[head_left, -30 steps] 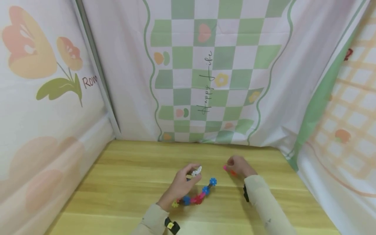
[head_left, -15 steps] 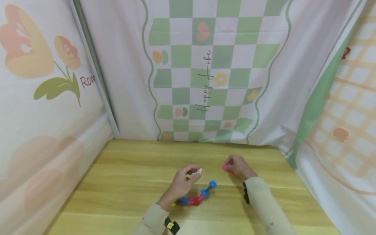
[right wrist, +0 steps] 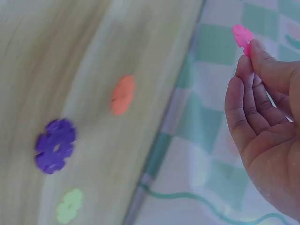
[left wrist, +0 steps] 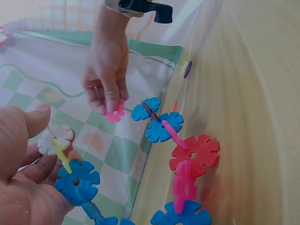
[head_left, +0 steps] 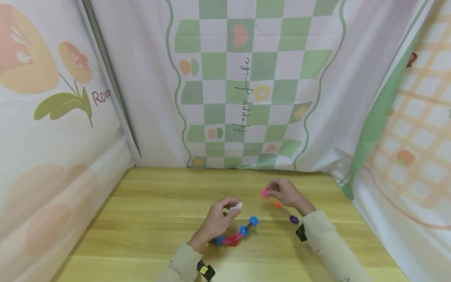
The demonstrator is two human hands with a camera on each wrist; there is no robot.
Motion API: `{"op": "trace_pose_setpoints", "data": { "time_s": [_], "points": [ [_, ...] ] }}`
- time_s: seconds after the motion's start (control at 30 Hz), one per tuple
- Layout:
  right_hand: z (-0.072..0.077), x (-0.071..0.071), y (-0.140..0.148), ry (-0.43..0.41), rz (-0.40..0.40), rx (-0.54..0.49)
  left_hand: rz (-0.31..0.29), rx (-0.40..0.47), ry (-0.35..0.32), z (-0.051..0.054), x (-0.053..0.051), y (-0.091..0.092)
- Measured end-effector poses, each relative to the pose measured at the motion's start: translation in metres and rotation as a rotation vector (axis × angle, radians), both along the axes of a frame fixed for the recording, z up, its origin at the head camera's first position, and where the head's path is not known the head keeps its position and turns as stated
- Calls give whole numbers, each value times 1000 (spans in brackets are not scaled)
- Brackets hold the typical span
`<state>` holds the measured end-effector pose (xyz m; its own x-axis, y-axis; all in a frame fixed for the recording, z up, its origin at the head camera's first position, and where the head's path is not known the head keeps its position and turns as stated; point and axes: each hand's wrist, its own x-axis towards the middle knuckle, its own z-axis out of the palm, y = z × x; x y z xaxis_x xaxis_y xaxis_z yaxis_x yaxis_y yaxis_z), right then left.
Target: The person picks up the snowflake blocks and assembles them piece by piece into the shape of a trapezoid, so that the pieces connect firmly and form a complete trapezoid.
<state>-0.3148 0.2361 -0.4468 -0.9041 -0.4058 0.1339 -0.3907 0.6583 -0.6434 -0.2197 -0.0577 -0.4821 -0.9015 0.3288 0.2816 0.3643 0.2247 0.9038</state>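
My left hand (head_left: 217, 220) holds a white snowflake disc (left wrist: 48, 144) between thumb and fingers. This disc ends a chain of interlocking plastic snowflake discs; a yellow disc and a blue disc (left wrist: 77, 183) follow it. Farther along come pink pieces, a red disc (left wrist: 206, 152) and more blue discs, curving over the table beneath the hand. In the head view, part of the chain is hidden behind my left hand. To the right, my right hand (head_left: 287, 193) pinches a loose pink disc (right wrist: 241, 35) between thumb and index finger, raised above the table and apart from the chain.
Loose on the wooden table (head_left: 141, 219) at the right lie an orange disc (head_left: 278, 205), a purple disc (head_left: 294, 219) and a light green disc (right wrist: 70, 206). A checked curtain (head_left: 215, 92) hangs along the back edge, with printed cloth on both sides.
My right hand has lifted the pink disc and moved slightly up and left, uncovering the orange and purple discs. My left hand stays in place, and the white disc has tilted.
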Motion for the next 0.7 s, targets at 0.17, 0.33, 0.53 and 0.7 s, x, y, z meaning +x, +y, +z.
{"op": "trace_pose_setpoints", "data": {
  "time_s": [0.17, 0.33, 0.53, 0.7],
  "points": [
    [18, 17, -12, 27, 44, -50, -3, -9, 12, 0, 1, 1],
    [33, 34, -29, 37, 89, -127, -4, -10, 23, 1, 1, 1],
    [36, 49, -48, 30, 147, -184, -3, -8, 12, 1, 1, 1],
    [34, 56, -57, 36, 171, -196, -5, -6, 5, 2, 1, 1]
  ]
}}
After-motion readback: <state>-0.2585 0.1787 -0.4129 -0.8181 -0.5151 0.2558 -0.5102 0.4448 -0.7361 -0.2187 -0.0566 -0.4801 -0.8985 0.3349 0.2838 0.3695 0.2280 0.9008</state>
